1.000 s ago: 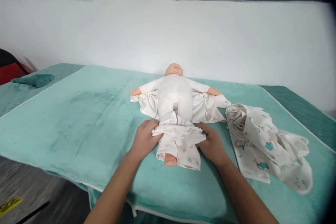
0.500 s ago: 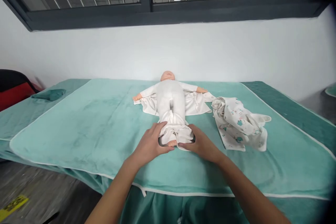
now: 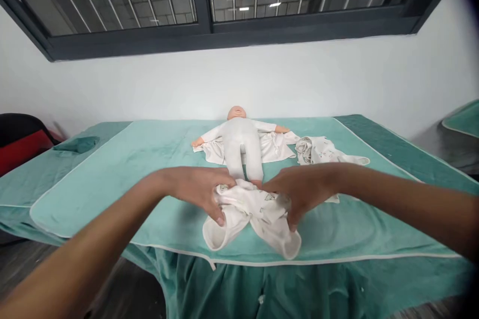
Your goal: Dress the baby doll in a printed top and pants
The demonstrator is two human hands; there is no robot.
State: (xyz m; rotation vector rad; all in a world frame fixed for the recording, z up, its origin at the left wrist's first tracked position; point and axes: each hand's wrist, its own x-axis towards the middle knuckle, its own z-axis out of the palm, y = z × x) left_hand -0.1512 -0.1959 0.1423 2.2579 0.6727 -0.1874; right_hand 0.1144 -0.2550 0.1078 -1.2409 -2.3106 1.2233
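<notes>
Gripping the pants (image 3: 258,203) at opposite sides, left hand (image 3: 200,190) and right hand (image 3: 305,190) are holding bunched cloth over the blanket (image 3: 97,184), near the doll's feet (image 3: 256,183). Uneven pulling could be twisting the legs or snagging toes.

Shows even, fairly bright light on the white wall (image 3: 262,79). Carries white glare in the dark window (image 3: 220,12). Casts soft shadow beneath the left hand (image 3: 202,189). Warps toward edges; blackens at right corners.
</notes>
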